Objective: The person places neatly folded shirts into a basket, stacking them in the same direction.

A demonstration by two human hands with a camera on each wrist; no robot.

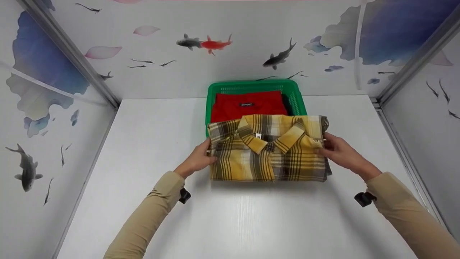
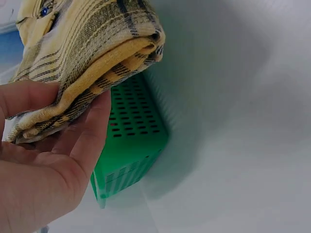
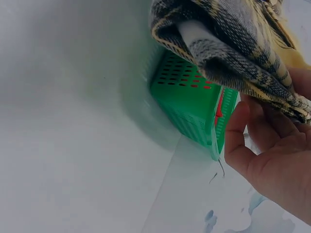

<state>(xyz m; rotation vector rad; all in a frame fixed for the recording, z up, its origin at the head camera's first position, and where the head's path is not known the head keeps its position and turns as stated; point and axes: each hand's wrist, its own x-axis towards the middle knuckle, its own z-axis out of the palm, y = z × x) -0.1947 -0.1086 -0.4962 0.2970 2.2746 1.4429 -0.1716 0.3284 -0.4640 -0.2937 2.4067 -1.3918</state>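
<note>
A folded yellow plaid shirt (image 1: 244, 162), collar facing up, is held in the air by both hands in front of a green basket (image 1: 212, 88). My left hand (image 1: 197, 157) grips its left edge, thumb on top and fingers beneath, as the left wrist view shows on the folded shirt edge (image 2: 97, 63). At the opposite side, my right hand (image 1: 341, 153) pinches the right edge; in the right wrist view its fingers lie under the cloth (image 3: 233, 53). Inside the basket lies a folded red garment (image 1: 248, 99) with a dark label. The shirt hides the basket's near part.
The basket stands on a white table (image 1: 151, 144) against the back wall (image 1: 158, 79). Side walls with painted fish and leaves close off the left and right. Dark wrist cameras sit on both sleeves.
</note>
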